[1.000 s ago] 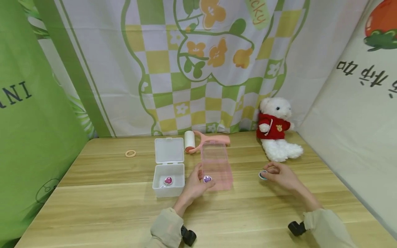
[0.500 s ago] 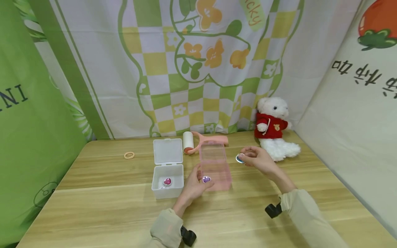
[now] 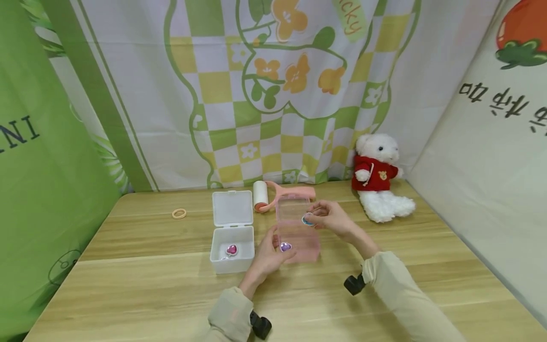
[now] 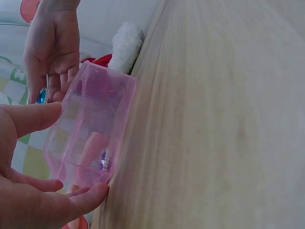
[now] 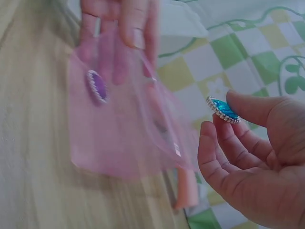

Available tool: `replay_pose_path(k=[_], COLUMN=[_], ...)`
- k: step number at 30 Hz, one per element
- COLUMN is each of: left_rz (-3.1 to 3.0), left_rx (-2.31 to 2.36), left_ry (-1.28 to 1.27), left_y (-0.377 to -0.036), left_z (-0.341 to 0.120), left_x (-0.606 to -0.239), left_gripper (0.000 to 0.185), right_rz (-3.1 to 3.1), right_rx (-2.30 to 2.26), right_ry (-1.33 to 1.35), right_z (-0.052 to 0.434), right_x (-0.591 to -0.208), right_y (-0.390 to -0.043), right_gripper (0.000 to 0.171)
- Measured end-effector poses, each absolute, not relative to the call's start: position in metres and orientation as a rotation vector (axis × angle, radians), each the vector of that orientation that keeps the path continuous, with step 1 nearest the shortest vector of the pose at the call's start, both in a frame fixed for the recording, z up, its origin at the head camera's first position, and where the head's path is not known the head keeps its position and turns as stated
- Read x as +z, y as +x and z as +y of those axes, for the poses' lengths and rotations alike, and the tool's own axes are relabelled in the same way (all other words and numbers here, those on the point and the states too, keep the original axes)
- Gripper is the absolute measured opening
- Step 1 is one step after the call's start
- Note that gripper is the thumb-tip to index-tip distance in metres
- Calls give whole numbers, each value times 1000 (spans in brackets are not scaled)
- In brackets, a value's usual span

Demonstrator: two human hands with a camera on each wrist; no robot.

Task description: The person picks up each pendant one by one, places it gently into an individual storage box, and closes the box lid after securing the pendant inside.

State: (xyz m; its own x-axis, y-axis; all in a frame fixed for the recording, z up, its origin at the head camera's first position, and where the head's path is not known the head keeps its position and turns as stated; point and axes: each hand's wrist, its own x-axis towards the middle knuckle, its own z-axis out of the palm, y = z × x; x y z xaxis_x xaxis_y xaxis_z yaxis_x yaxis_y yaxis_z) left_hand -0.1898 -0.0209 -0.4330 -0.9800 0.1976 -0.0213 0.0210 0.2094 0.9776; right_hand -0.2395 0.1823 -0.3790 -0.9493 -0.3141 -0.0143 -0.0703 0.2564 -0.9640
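My left hand [image 3: 266, 259] holds the left end of a clear pink plastic box [image 3: 306, 249], which stands on the table with its lid raised. Inside that box, near the left hand, lies a purple gem [image 3: 285, 247] with a silver beaded edge. Between thumb and fingers my right hand [image 3: 335, 221] pinches a blue gem [image 5: 225, 110], also silver-edged, above the back part of the pink box. A white box [image 3: 232, 263] with its lid up stands to the left and contains a pink heart-shaped gem [image 3: 231, 250]; something small and silvery beside it is unclear.
Behind the boxes lies a lint roller [image 3: 261, 194] with a pink handle. A wooden ring [image 3: 179, 213] lies at the back left. A white plush bear [image 3: 378, 173] in a red hoodie sits at the back right. Curtains enclose the table [image 3: 141, 275].
My right hand has carried the blue gem leftward from the right side of the table to the pink box. The left hand has stayed on the box.
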Motion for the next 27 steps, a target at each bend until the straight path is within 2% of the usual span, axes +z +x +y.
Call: replay_pose_path(k=[5,18,27], left_rz=[2312,2342,2328], left_rx=[1888,1880,1906], left_ry=[220,226,244], left_y=[-190,-192,-192], left_z=[-20,-20,-21], left_x=[-431,-433,-433], left_gripper=[83,83,83], right_rz=[2319,2564,2609], right_rx=[-1654,-1060,-798], right_ry=[-452,-913,-871], right_z=[168,157,147], right_x=[-387,-385,-385], right_y=[-244,-254,-251], right_gripper=[30,15,15])
